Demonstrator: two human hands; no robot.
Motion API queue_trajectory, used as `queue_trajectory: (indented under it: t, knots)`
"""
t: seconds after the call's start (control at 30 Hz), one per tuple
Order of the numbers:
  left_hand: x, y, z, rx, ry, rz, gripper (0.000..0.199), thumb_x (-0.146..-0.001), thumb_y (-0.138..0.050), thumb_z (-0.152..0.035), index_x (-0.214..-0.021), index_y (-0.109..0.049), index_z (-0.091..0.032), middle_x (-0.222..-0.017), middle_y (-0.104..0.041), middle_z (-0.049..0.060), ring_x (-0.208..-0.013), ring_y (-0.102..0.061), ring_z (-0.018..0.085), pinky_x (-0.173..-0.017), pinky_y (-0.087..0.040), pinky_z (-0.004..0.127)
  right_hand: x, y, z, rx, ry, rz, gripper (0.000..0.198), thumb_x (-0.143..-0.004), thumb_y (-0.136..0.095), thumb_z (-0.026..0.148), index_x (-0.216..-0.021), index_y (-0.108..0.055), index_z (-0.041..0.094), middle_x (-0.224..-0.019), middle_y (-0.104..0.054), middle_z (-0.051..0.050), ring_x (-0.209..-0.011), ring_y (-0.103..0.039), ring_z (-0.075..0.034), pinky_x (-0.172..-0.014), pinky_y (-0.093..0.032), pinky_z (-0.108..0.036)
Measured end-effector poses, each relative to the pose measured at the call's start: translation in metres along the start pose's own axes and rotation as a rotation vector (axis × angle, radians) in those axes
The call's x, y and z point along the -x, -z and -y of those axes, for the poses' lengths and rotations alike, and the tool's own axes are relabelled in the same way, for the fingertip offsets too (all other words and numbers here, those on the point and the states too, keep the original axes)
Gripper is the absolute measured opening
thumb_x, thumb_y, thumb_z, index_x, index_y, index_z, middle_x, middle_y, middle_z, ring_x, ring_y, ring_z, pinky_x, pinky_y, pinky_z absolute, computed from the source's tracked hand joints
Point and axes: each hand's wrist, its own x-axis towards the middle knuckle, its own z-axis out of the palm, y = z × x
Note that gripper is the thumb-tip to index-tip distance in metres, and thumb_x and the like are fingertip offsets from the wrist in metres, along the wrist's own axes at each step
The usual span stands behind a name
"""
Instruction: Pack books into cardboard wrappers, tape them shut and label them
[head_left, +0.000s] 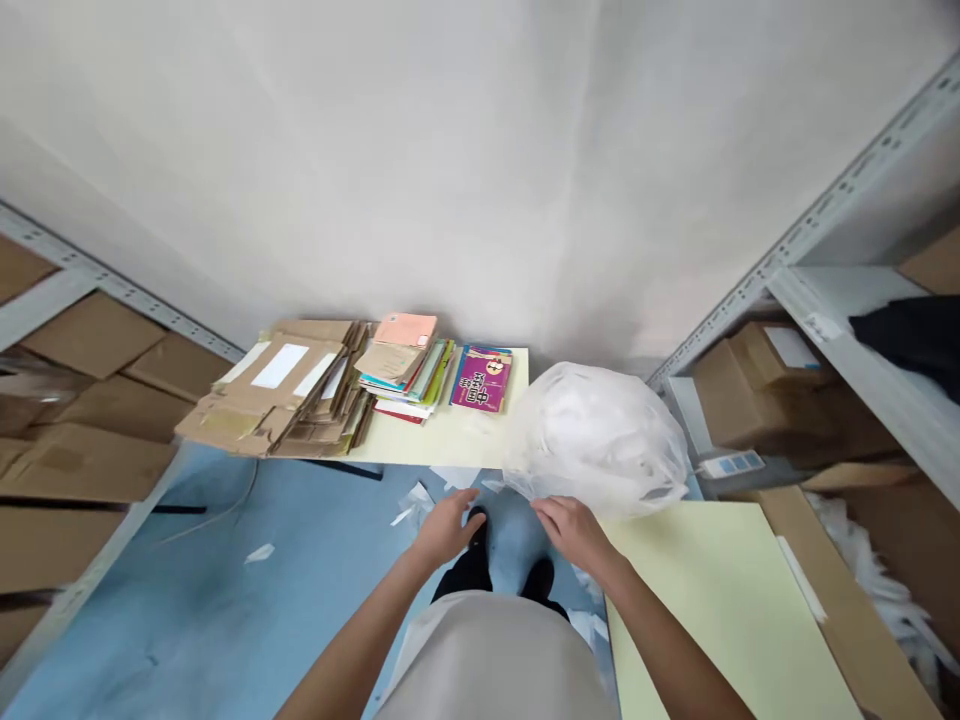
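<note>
My left hand (448,528) is in the air in front of the table, its thumb apart from its curved fingers and nothing between them. My right hand (576,532) is at the lower left edge of a large, full, translucent white plastic bag (600,435). Its fingers and thumb are pressed together at the bag's rim and seem to pinch the film. The bag bulges over the gap between two pale yellow tables. To its left lies a purple book (481,380) on top of a few others. A taller stack of books (409,365) stands beside that.
Flattened cardboard boxes (277,385) are piled at the left of the far table (450,448). A second table (697,600) is at my right. Shelves with cartons (97,450) line both sides. Paper scraps (414,505) lie on the blue floor. A power strip (731,464) is at right.
</note>
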Motion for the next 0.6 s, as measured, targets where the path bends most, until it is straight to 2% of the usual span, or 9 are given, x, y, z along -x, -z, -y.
queue_trajectory:
  t: [0.13,0.3,0.43,0.53,0.6]
  knots:
    - [0.008,0.031,0.034,0.039,0.08,-0.117,0.044,-0.085,-0.049,-0.04,-0.121,-0.057,-0.015,-0.114,-0.066,0.016,-0.096,-0.066,0.027,-0.084,-0.051,0.041,-0.053,0.0,0.025,0.046,0.095,0.042,0.031,-0.093,-0.04,0.02,-0.109,-0.067,0.022,-0.098,-0.072,-0.006,-0.089,-0.066,-0.019,-0.082,-0.049,-0.031]
    - [-0.013,0.085,0.077,0.068,0.069,-0.217,0.042,-0.083,-0.051,-0.038,-0.118,-0.058,-0.015,-0.116,-0.066,0.016,-0.095,-0.067,0.026,-0.087,-0.05,0.041,-0.128,-0.021,0.058,0.136,0.202,0.118,0.027,-0.091,-0.044,0.018,-0.105,-0.068,0.02,-0.096,-0.071,-0.006,-0.092,-0.064,-0.019,-0.084,-0.049,-0.031]
    - [-0.042,0.141,0.11,0.153,0.026,-0.282,0.041,-0.083,-0.053,-0.038,-0.117,-0.059,-0.016,-0.118,-0.065,0.014,-0.096,-0.066,0.024,-0.088,-0.051,0.039,-0.203,-0.038,0.087,0.207,0.203,0.021,0.03,-0.089,-0.045,0.016,-0.112,-0.065,0.018,-0.11,-0.067,-0.01,-0.105,-0.06,-0.02,-0.094,-0.046,-0.036]
    - [-0.069,0.178,0.127,0.25,0.001,-0.299,0.039,-0.081,-0.057,-0.036,-0.114,-0.061,-0.015,-0.113,-0.067,0.013,-0.097,-0.065,0.024,-0.088,-0.051,0.039,-0.256,-0.048,0.105,0.272,0.133,-0.072,0.037,-0.088,-0.046,0.016,-0.122,-0.059,0.017,-0.127,-0.059,-0.013,-0.118,-0.052,-0.024,-0.101,-0.041,-0.041]
    - [-0.087,0.194,0.135,0.359,-0.016,-0.296,0.038,-0.08,-0.059,-0.035,-0.112,-0.062,-0.015,-0.111,-0.067,0.013,-0.097,-0.065,0.023,-0.085,-0.052,0.037,-0.283,-0.053,0.113,0.313,0.074,-0.114,0.041,-0.087,-0.045,0.017,-0.127,-0.055,0.016,-0.135,-0.052,-0.015,-0.125,-0.047,-0.026,-0.104,-0.039,-0.045]
